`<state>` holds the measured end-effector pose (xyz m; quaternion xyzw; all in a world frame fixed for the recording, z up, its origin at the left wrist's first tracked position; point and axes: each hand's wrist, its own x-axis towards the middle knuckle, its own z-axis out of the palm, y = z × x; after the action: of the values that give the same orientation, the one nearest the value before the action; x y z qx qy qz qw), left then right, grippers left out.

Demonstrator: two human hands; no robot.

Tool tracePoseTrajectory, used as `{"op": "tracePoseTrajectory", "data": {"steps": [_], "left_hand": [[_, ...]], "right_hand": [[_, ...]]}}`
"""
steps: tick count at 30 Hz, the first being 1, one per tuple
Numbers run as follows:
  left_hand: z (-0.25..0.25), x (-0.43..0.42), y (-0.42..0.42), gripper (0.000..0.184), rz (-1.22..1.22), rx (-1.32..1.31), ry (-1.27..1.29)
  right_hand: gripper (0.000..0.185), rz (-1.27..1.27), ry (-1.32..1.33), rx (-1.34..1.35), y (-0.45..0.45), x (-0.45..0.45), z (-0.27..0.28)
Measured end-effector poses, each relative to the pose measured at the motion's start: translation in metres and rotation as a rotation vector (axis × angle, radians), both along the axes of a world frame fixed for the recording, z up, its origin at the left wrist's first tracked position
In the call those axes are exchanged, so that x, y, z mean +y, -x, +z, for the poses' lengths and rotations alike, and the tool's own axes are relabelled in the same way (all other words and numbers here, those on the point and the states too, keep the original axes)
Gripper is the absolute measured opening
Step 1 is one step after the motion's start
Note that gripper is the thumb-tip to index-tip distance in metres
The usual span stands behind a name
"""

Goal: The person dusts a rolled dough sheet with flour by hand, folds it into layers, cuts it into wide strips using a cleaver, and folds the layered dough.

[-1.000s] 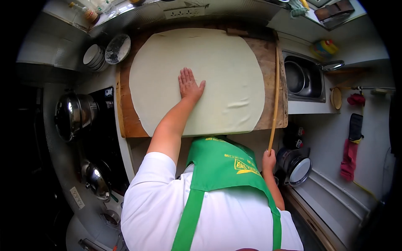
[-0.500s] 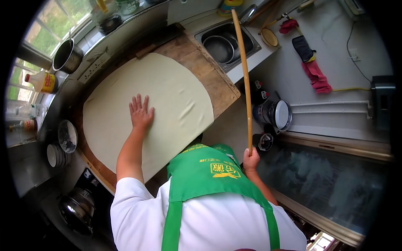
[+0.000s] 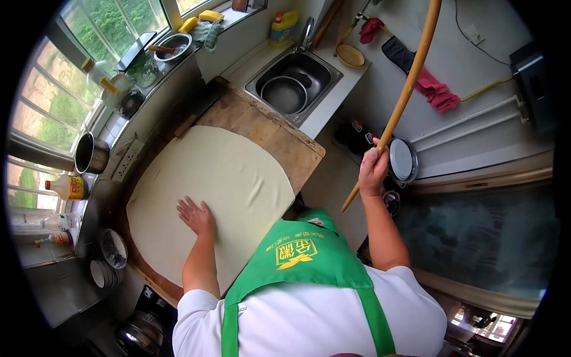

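Note:
A broad, thin sheet of dough (image 3: 220,160) covers most of a wooden board (image 3: 282,137); small wrinkles show in its right part. My left hand (image 3: 197,218) lies flat on the dough with fingers spread. Off the board to the right, my right hand (image 3: 373,171) is wrapped round a long wooden rolling pin (image 3: 410,83). The pin slants up and to the right, its tapered lower end sticking out just below the hand. Its upper end runs past the top of the view.
Behind the board is a sink (image 3: 291,86) with a pan (image 3: 284,95) in it. A window ledge at left carries a pot (image 3: 91,153) and several bottles. Stacked bowls (image 3: 104,272) stand left of the board. A lidded bucket (image 3: 403,160) is by the right wall.
My right hand has risen, lifting the rolling pin up and tilting it to the right; its grip is now a little above the lower end. My left hand stays on the dough. The view has tilted upward.

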<state>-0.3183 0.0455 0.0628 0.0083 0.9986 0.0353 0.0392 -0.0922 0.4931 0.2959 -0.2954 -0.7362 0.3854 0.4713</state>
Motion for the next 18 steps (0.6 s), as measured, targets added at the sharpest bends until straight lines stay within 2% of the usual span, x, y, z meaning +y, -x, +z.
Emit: {"op": "tracePoseTrajectory", "data": {"steps": [6,8,10,12,13,18], "left_hand": [[-0.002,0.044,-0.051,0.080,0.152,-0.046,0.000],[-0.010,0.055,-0.052,0.082,0.279,-0.058,0.059],[-0.009,0.087,-0.049,0.084,0.380,-0.081,0.081],[-0.002,0.115,-0.031,0.085,0.640,-0.177,0.075],[-0.003,0.130,-0.022,0.085,0.648,-0.178,0.079],[-0.016,0.157,-0.024,0.088,0.827,-0.225,0.123]], "right_hand": [[0.030,0.083,-0.188,0.275,0.157,0.148,0.052],[0.029,0.154,-0.130,0.321,0.218,0.218,0.058],[0.026,0.055,-0.263,0.178,0.279,0.282,0.065],[0.023,-0.033,-0.357,0.043,0.336,0.355,0.050],[0.021,0.012,-0.235,0.053,0.361,0.389,0.045],[0.022,-0.106,-0.198,-0.116,0.437,0.487,0.004]]}}
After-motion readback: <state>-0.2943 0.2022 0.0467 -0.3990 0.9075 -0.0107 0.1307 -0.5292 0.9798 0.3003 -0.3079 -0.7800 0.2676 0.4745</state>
